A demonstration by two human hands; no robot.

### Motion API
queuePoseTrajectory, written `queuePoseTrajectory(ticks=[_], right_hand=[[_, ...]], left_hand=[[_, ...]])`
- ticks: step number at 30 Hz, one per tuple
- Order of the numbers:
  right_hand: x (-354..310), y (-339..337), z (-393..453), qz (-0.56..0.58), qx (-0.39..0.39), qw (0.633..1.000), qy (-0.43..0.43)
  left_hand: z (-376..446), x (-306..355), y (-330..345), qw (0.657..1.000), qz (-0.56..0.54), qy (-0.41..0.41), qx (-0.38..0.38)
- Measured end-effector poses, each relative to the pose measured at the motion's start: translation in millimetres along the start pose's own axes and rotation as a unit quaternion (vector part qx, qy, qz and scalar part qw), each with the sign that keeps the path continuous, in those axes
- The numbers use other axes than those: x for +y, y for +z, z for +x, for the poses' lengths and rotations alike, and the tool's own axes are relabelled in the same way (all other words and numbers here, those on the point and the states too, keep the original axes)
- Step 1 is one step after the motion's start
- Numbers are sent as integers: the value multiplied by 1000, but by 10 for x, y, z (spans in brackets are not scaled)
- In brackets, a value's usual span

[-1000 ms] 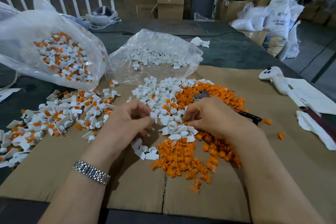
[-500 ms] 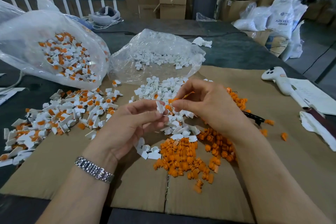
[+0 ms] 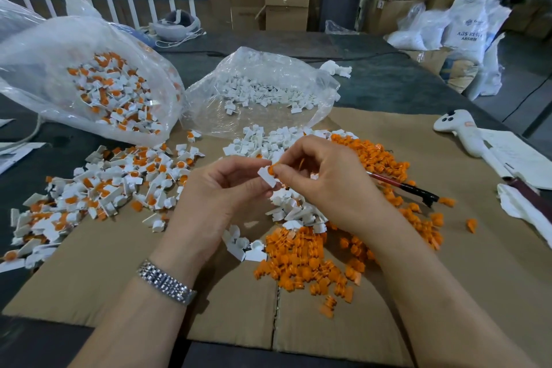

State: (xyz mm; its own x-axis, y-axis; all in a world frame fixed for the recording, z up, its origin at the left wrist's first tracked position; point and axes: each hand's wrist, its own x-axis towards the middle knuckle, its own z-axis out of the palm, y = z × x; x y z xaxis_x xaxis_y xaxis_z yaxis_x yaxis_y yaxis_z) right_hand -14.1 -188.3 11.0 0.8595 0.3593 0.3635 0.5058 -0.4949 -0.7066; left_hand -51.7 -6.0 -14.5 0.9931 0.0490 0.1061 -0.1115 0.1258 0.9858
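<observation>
Assembly step under way: left hand (image 3: 215, 188) pinches white housing (image 3: 266, 177) above cardboard sheet (image 3: 89, 272); right hand (image 3: 325, 182) pinches orange insert (image 3: 271, 170), seating it. Next likely: firm push, then drop onto finished pile (image 3: 113, 182).

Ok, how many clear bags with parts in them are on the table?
2: the left bag holds white-and-orange pieces, the centre bag white ones only. Plastic at the far left edge may be a third, mostly out of view.
</observation>
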Motion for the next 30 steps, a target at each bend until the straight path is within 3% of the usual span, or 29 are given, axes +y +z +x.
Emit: queuePoseTrajectory(ticks=[3,5,10,15,23,30], right_hand=[[-3,73,-4,-40,1,999,9],[16,85,2,-16,-5,1000,25],[40,-114,6,113,-76,990,36],[8,-121,-7,83,-43,995,-34],[2,-97,-10,32,-16,997,-66],[-9,-69,-15,5,3,996,-85]], left_hand=[[-36,-35,33,985,152,70,34],[-40,-36,40,982,170,75,39],[-17,39,29,999,32,7,14],[-11,28,6,999,-29,-28,-11],[0,31,-18,998,-44,-28,-30],[20,44,-18,991,-121,-58,-29]])
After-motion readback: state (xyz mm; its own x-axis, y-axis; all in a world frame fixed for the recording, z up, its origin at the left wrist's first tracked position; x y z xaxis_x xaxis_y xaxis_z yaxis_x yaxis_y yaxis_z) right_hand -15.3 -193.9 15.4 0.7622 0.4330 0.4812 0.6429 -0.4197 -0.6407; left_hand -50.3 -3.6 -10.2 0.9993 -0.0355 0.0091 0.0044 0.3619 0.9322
